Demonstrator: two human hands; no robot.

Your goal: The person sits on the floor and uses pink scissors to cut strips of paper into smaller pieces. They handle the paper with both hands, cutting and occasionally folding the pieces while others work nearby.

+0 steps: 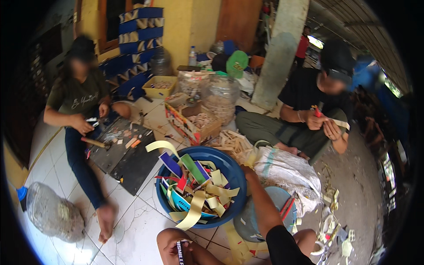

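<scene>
Low at the bottom edge, my left hand (182, 250) is closed around a narrow black-and-white printed strip (179, 252). My right arm stretches forward past the tub, and my right hand (249, 171) is at the mouth of a white woven sack (287, 172), beside pale yellow strips (251, 158). Its fingers are too hidden and blurred to read. Between my arms stands a blue plastic tub (238, 176) heaped with curled cream, green, purple and red strips (194, 176). Past my right hand lies a pile of small wooden pieces (229, 143).
A grey-blue round lid (251, 221) with red-handled scissors (288, 207) lies by my right arm. Two people sit ahead: one left by a black board (137, 159) with a hammer (93, 142), one right holding a strip (341, 123). A clear plastic jug (53, 212) stands left.
</scene>
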